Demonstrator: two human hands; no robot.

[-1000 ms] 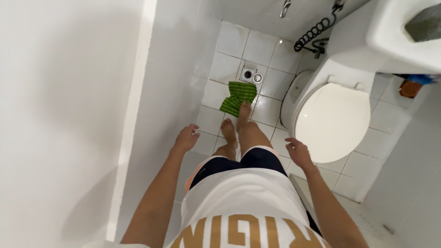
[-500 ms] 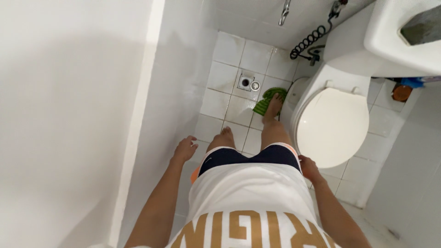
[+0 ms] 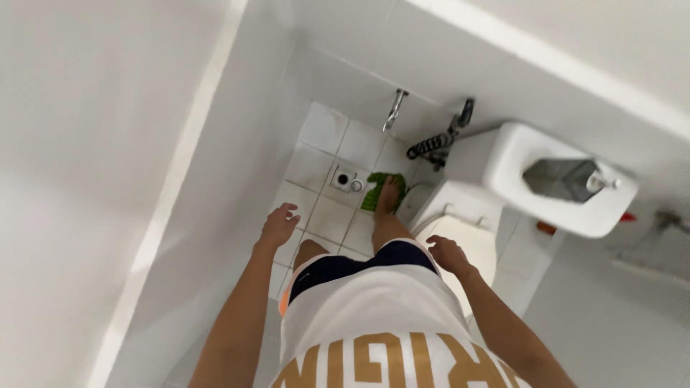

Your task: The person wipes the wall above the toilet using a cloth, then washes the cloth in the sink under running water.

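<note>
Both hands, left [image 3: 279, 227] and right [image 3: 447, 255], are hanging open and empty while my foot [image 3: 389, 195], beyond them, is pushing the cloth [image 3: 379, 188] farther toward the wall.

White square tiles cover the floor [image 3: 316, 215]. A green striped cloth [image 3: 375, 191] lies on it under a bare foot [image 3: 389, 194], just beside the drain [image 3: 348, 180], with the toilet [image 3: 460, 230] standing close by.
</note>
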